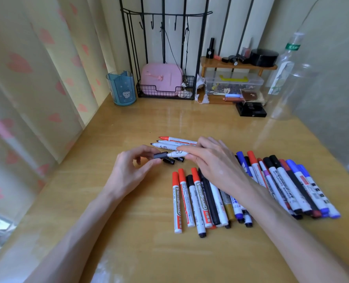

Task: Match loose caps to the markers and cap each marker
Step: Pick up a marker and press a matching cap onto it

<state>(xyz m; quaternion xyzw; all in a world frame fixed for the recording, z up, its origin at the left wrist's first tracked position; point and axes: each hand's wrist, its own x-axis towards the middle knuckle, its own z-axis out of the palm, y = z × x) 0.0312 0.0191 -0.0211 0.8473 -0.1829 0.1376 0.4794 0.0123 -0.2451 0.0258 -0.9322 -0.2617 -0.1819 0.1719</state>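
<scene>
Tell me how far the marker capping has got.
Done: two rows of capped markers lie on the wooden desk. In hand: left hand holds a black ribbed cap against the white marker in the right hand. Left: three uncapped markers behind, two loose black caps.

Both forearms extend forward and converge toward the centre. The left hand (132,168) pinches a black cap (160,155) between thumb and index finger. The right hand (212,162), palm down, grips a white marker (178,154) between thumb and fingers, with the marker's tip meeting the cap's opening.
</scene>
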